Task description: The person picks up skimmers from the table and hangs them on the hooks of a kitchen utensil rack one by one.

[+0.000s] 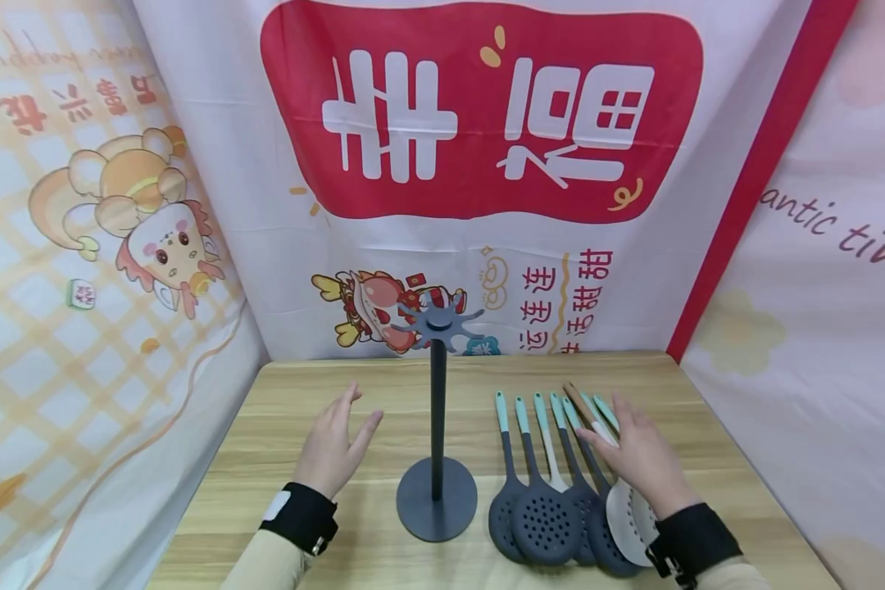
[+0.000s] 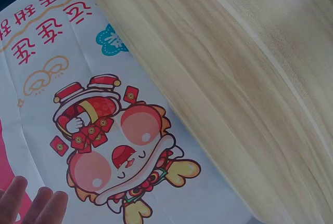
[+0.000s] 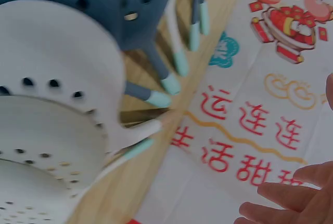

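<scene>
My left hand [image 1: 333, 447] hovers over the wooden table, left of a dark utensil stand [image 1: 437, 410], its fingers extended and holding nothing. The stand rises upright from a round base and carries a ring of hooks [image 1: 438, 324] at its top; no utensil hangs on it. My right hand [image 1: 645, 459], fingers spread, overlaps the right end of a row of kitchen utensils in the head view. Among them lie a dark grey skimmer [image 1: 548, 524] with holes and a white skimmer [image 1: 625, 516] with a brown-tipped handle. In the right wrist view, the right fingers [image 3: 281, 195] grip nothing.
The utensils lie side by side and partly overlapping, their mostly mint-green handles [image 1: 501, 410] toward the back edge of the wooden table [image 1: 288, 401]. A printed cloth [image 1: 597, 287] hangs behind the table, with more cloth at both sides.
</scene>
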The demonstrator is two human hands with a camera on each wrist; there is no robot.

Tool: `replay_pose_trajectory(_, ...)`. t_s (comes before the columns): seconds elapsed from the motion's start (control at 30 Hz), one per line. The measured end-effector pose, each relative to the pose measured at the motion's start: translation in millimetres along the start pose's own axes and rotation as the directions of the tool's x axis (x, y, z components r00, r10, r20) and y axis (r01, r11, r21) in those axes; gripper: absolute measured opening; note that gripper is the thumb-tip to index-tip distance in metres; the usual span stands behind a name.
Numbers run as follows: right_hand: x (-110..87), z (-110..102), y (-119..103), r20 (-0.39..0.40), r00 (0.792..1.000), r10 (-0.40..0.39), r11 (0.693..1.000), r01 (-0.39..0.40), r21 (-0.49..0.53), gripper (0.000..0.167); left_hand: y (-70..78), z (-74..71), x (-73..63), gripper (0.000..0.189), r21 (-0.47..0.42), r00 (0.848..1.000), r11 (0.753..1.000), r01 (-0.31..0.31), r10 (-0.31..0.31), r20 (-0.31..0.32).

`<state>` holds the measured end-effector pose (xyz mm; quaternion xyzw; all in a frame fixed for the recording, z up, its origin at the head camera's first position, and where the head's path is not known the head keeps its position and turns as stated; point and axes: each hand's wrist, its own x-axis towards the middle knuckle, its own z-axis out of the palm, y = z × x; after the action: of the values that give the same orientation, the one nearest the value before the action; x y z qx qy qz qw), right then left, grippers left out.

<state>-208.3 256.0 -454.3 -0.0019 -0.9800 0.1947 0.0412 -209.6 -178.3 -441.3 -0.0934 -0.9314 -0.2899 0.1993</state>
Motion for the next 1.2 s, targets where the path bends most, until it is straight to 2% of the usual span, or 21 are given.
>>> replay_pose_trajectory(0.23, 2.4, 14, 24, 0.061, 0.995, 0.077, 0.997, -0.077, -0.015, 0.114, 5.2, 4.1, 5.3, 0.066, -0.001, 1.000, 1.000, -0.005, 0.005, -0.007)
replay_pose_trajectory(0.43, 2.4, 22, 44, 0.113, 0.985, 0.129, 0.992, -0.127, -0.025, 0.117, 12.2, 6.6, 7.7, 0.070, -0.068, 1.000, 0.998, 0.007, -0.007, -0.005)
replay_pose_trajectory(0.63, -0.4, 25, 59, 0.169, 0.969, 0.178, 0.984, -0.173, -0.043, 0.113, 17.8, 14.0, 7.3, 0.075, -0.092, 0.998, 0.996, 0.012, -0.007, 0.058)
replay_pose_trajectory(0.8, -1.7, 26, 70, 0.195, 0.954, 0.226, 0.974, -0.218, -0.063, 0.113, 22.2, 22.1, 5.5, 0.073, -0.132, 0.996, 0.991, -0.008, 0.020, 0.092)
replay_pose_trajectory(1.03, -1.8, 31, 82, 0.214, 0.943, 0.254, 0.967, -0.248, -0.056, 0.112, 30.9, 30.1, 2.3, 0.072, -0.181, 0.986, 0.982, -0.056, 0.083, 0.144)
replay_pose_trajectory(1.2, -2.3, 38, 91, 0.243, 0.933, 0.263, 0.964, -0.263, -0.035, 0.109, 34.8, 35.5, 0.1, 0.071, -0.206, 0.981, 0.977, -0.053, 0.089, 0.172)
